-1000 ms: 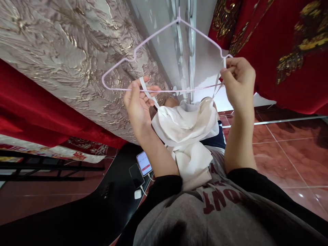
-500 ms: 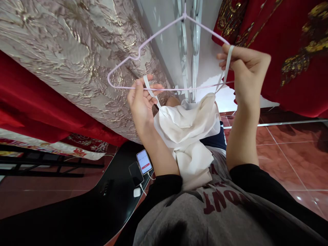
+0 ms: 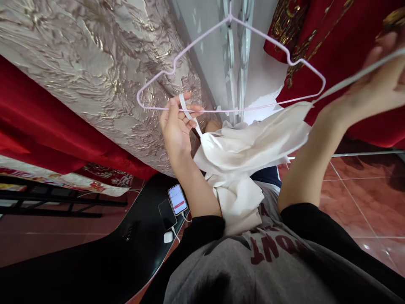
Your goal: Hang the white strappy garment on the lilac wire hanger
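A pale pink clothes hanger hangs upright in front of me, its hook cut off at the top. My left hand pinches the left part of its bottom bar, with one white strap looped over the fingers. Below the bar, a white strappy garment of thin cloth drapes down onto my lap. Far to the right, beyond the hanger's end, my right hand is blurred and partly out of frame. The other strap runs taut from the garment to that hand, which pulls it outward.
Patterned beige cloth and red cloth hang at the left. A gold-embroidered red cloth hangs at the right. Two phones, one lit phone and one dark phone, lie with a white case on a black seat.
My right hand has moved far right, off the hanger's right arm, drawing its strap and the garment's right side outward. My left hand keeps its hold; the hanger has shifted slightly right.
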### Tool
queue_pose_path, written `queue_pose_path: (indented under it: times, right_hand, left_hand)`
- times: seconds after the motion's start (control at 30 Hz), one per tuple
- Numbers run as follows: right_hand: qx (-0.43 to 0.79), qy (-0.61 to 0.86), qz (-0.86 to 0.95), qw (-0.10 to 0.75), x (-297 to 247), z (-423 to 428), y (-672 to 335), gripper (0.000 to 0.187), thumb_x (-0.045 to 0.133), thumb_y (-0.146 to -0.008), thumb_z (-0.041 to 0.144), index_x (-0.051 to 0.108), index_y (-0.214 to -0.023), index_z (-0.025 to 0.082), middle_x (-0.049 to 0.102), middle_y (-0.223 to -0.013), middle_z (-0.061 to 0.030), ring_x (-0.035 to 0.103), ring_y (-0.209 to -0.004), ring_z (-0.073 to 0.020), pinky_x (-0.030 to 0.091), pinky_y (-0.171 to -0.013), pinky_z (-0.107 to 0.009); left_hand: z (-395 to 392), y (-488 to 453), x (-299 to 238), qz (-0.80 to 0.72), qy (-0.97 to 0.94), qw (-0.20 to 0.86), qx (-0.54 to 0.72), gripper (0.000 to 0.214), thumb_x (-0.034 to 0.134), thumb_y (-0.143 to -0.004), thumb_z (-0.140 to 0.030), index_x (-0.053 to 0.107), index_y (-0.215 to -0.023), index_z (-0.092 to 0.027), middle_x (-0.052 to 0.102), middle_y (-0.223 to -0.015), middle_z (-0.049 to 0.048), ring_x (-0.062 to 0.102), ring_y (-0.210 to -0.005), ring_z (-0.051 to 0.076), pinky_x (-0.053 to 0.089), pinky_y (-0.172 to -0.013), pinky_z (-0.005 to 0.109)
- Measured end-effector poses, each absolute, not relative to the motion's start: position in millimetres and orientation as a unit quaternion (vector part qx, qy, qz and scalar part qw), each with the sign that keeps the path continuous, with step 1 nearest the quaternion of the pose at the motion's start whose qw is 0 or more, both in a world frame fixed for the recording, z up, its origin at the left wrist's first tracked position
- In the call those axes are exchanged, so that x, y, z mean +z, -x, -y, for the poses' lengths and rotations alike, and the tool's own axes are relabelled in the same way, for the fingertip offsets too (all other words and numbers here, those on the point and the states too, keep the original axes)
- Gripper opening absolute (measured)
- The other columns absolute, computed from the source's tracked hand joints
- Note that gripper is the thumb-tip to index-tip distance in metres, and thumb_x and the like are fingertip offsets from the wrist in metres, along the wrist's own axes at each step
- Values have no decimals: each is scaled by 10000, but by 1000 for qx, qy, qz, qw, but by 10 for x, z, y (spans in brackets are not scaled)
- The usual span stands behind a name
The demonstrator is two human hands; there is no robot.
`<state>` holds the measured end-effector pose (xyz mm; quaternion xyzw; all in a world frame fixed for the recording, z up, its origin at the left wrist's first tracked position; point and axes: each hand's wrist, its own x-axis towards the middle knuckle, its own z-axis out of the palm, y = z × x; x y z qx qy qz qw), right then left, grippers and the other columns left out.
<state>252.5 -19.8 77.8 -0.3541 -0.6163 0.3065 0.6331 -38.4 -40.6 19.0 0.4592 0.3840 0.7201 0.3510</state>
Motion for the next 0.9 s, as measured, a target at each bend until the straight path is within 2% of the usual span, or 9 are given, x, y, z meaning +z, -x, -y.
queue_pose_path:
  times: [0.1, 0.17, 0.23, 0.33, 0.43, 0.5, 0.63, 0.7, 0.9]
  right_hand:
    - [307, 355, 646, 602, 746, 421, -2539, 587, 669, -917, 716, 654, -1423, 420, 776, -1155, -44, 773, -1148, -379, 712, -682, -502]
    - [273, 346, 651, 618, 674, 534, -2592, 510, 630, -938, 725, 695, -1359, 444, 778, -1116, -29, 768, -1163, -374, 705, -690, -503]
    - [183, 328, 610, 697, 573, 587, -2608, 381, 636, -954, 690, 766, -1219, 449, 781, -1030, -6, 787, -1104, -336, 697, -728, -491]
    - [46, 267, 510, 817, 424, 554, -2440, 184, 756, -931, 551, 841, -949, 389, 782, -853, 16, 802, -879, -259, 682, -770, -451]
    - [81, 221, 534, 812, 345, 482, -2144, 151, 835, -885, 463, 857, -953, 329, 822, -875, 14, 805, -834, -233, 685, -791, -427]
    - [106, 205, 538, 811, 341, 469, -2017, 178, 851, -871, 450, 855, -1001, 329, 833, -912, 28, 812, -839, -225, 690, -768, -404]
    - [116, 221, 542, 802, 360, 516, -2041, 67, 833, -893, 395, 864, -939, 358, 827, -875, 32, 798, -830, -235, 676, -785, -421]
    - [128, 265, 580, 760, 343, 522, -2106, 91, 804, -917, 416, 865, -910, 349, 828, -884, 10, 792, -868, -254, 655, -825, -444]
    - [182, 362, 686, 604, 225, 430, -2161, 473, 583, -992, 679, 853, -938, 294, 802, -881, -23, 772, -897, -243, 608, -910, -469]
  left_hand:
    - [385, 369, 183, -388, -446, 362, 721, 333, 622, -1026, -556, 760, -1020, -253, 778, -968, 130, 759, -1063, 322, 541, -609, 318]
    - [376, 350, 183, -386, -442, 370, 721, 309, 599, -1044, -499, 761, -999, -239, 780, -958, 129, 762, -1048, 308, 541, -609, 310]
    - [375, 330, 189, -373, -443, 378, 722, 294, 592, -1049, -457, 762, -981, -227, 776, -919, 122, 768, -987, 289, 517, -587, 301]
    - [391, 312, 212, -349, -442, 392, 728, 300, 556, -1070, -401, 765, -950, -221, 768, -841, 96, 760, -837, 242, 439, -517, 287]
    - [408, 312, 231, -344, -436, 398, 730, 320, 510, -1083, -325, 773, -925, -233, 770, -803, 71, 735, -766, 209, 384, -495, 289]
    - [413, 320, 232, -345, -436, 399, 729, 316, 524, -1086, -322, 785, -932, -235, 774, -814, 68, 729, -777, 214, 379, -511, 299]
    - [408, 335, 210, -335, -442, 408, 726, 308, 546, -1081, -316, 803, -931, -234, 781, -841, 78, 735, -787, 231, 364, -524, 315]
    - [407, 335, 196, -327, -451, 409, 723, 311, 536, -1080, -301, 805, -938, -236, 785, -849, 79, 739, -787, 231, 355, -519, 315]
    - [419, 328, 170, -331, -470, 408, 709, 277, 553, -1071, -342, 801, -992, -246, 791, -874, 59, 743, -833, 241, 385, -528, 301]
